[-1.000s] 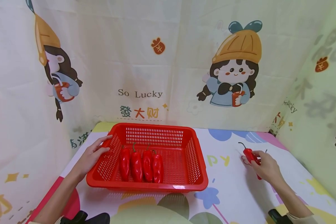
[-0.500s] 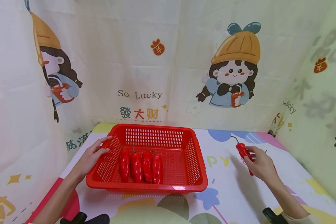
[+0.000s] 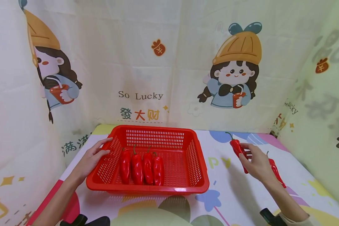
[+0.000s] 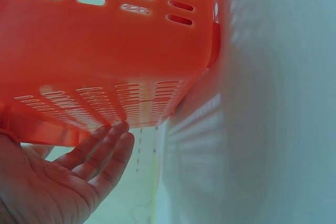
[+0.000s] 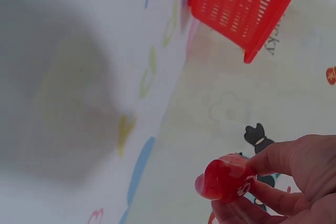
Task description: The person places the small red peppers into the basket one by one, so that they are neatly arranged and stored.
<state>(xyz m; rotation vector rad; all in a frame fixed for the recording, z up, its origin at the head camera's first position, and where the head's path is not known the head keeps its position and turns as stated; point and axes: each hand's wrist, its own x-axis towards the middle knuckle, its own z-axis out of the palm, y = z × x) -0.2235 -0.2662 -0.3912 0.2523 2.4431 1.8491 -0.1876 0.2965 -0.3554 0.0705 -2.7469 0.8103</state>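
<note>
In the head view, my right hand point(image 3: 256, 164) grips a red chili pepper point(image 3: 237, 147) between thumb and fingers, its green stem pointing up and left, above the table. The right wrist view shows this pepper's rounded red end point(image 5: 223, 182) from below, partly covered by fingers. My left hand point(image 3: 90, 161) holds the left rim of a red plastic basket point(image 3: 147, 187). Seen from the left wrist, its fingers point(image 4: 107, 153) lie against the slotted outer wall under the rim. Several red peppers point(image 3: 137, 166) lie side by side in the basket's left half.
Another red pepper point(image 3: 276, 172) lies on the table right of my right hand, partly hidden by the wrist. A patterned cloth point(image 3: 183, 62) hangs behind and along both sides. The printed tabletop point(image 3: 218, 182) extends right of the basket.
My right hand has carried its pepper left and slightly away from me, toward the basket. The pepper on the table behind the hand has come into view. My left hand stays on the rim.
</note>
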